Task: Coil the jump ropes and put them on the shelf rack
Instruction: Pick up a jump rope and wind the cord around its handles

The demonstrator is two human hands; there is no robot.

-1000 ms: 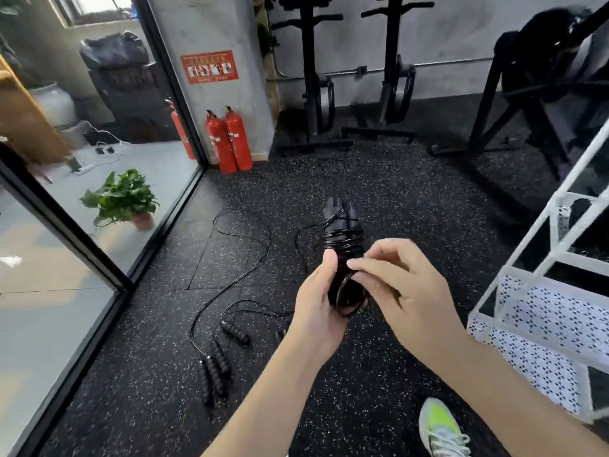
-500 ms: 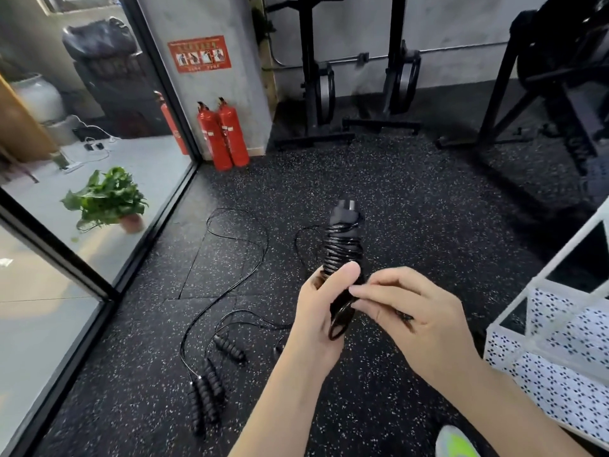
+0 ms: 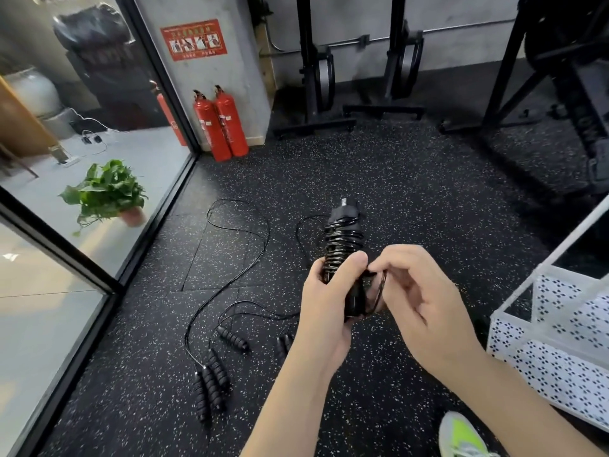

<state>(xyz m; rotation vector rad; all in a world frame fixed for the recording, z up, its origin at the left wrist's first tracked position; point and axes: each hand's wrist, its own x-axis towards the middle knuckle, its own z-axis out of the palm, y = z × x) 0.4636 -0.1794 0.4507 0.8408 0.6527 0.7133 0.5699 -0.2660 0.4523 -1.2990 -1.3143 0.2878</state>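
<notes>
1. Head view, middle of the frame: the left hand (image 3: 324, 301) is wrapped around a black jump rope (image 3: 342, 245) — its handles are held together, and the cord is wound around them in many loops.
2. The right hand (image 3: 418, 301) is just beside it, and its fingers pinch the end of the cord by the bottom of the handles.
3. Lower left of the frame: more ropes (image 3: 211, 384) lie on the black speckled floor (image 3: 412, 192). Their bumpy black handles lie close together, and thin cords curl away toward the middle.
4. Right edge: a white shelf rack (image 3: 560, 328) with small dots on its sides stands near the right hand, not touching it.
5. Upper middle: two red fire extinguishers (image 3: 220, 123) stand by a gray wall under a red sign (image 3: 193, 39).
6. Left side: a green plant (image 3: 105, 192) in a pot sits behind a glass wall.
7. Bottom right — the tip of a white and green shoe (image 3: 461, 437) shows.
</notes>
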